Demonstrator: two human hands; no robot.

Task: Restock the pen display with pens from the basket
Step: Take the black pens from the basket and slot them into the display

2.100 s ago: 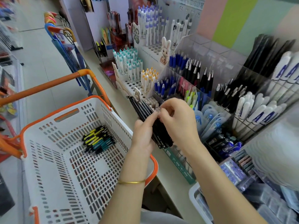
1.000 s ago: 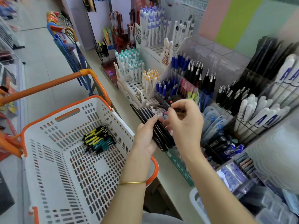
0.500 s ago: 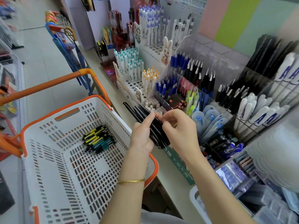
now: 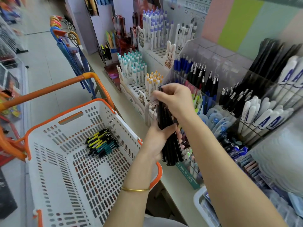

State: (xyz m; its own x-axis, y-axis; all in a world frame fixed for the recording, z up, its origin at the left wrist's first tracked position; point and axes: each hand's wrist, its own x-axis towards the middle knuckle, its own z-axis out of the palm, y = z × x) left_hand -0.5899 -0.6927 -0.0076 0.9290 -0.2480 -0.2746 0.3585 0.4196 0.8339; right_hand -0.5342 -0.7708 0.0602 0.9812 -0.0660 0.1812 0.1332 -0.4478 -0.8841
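Observation:
My left hand (image 4: 155, 140) grips a bundle of black pens (image 4: 170, 145), now standing nearly upright over the shelf edge. My right hand (image 4: 175, 100) pinches the top end of one black pen of that bundle, just in front of the pen display (image 4: 213, 89). The display's clear compartments hold black, blue and white pens. A white basket with orange rim (image 4: 101, 102) stands to the left. Inside it lies a small heap of yellow-black and teal pens (image 4: 101, 143).
White stands with teal and yellow capped pens (image 4: 136, 69) sit left of my hands. Blue blister packs (image 4: 218, 118) and a tub of small items (image 4: 205, 205) lie on the shelf to the right. Umbrellas (image 4: 70, 51) hang at the aisle side.
The black bundle has swung from slanted to nearly upright in my left hand. My right hand has moved up from the bundle's middle to its top end. The basket pens are unmoved.

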